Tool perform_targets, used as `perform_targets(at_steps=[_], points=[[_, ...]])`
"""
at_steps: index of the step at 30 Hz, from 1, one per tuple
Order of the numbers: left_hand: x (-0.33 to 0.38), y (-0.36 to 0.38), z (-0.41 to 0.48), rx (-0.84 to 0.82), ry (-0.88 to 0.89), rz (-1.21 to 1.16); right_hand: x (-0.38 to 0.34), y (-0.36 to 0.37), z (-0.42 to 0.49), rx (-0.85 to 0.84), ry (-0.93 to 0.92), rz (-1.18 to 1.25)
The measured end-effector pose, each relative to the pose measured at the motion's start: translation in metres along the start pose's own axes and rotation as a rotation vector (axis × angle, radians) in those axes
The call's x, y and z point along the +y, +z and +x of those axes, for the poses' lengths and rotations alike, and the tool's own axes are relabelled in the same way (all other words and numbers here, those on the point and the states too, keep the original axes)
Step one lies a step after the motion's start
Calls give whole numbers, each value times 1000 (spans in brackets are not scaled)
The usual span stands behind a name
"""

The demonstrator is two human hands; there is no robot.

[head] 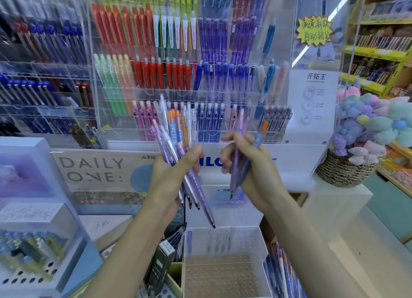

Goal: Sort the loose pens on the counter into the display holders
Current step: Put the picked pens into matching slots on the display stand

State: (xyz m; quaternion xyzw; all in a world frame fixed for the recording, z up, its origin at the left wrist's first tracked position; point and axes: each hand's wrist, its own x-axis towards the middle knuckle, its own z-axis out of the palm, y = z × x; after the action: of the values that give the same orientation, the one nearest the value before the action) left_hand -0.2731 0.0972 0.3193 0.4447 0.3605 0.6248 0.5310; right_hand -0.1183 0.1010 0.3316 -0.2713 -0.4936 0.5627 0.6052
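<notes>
Between the hands and the tiered clear acrylic display holders (156, 92) beyond them, two fans of pens stand tip-down. The left hand (165, 177) grips a mixed bundle of purple, clear and orange-topped plastic pens (176, 130). The right hand (263, 169) pinches a few slim purple pens (239, 128) and one blue pen with an orange top (259, 137).

The step appears to be matching the right hand's pens to their compartments. To do it well:
- Separate one design at a time.
- Find the row with the same barrel; the purple rows above the right hand look likely.
- Lower each pen tip first.
- Hold the left bundle clear of the acrylic edges.
</notes>
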Motion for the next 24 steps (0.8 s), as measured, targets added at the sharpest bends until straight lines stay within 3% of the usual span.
perform_targets(at_steps=[5,16,24], points=[[-7,-14,-13,-13,18,44,23,10,-11,-39,176,-17],[-35,-62,-57,103,-37,127,67,48,-30,2,210,-221],[-30,-133,-87,324,-112,250,112,98,-34,-177,350,3]])
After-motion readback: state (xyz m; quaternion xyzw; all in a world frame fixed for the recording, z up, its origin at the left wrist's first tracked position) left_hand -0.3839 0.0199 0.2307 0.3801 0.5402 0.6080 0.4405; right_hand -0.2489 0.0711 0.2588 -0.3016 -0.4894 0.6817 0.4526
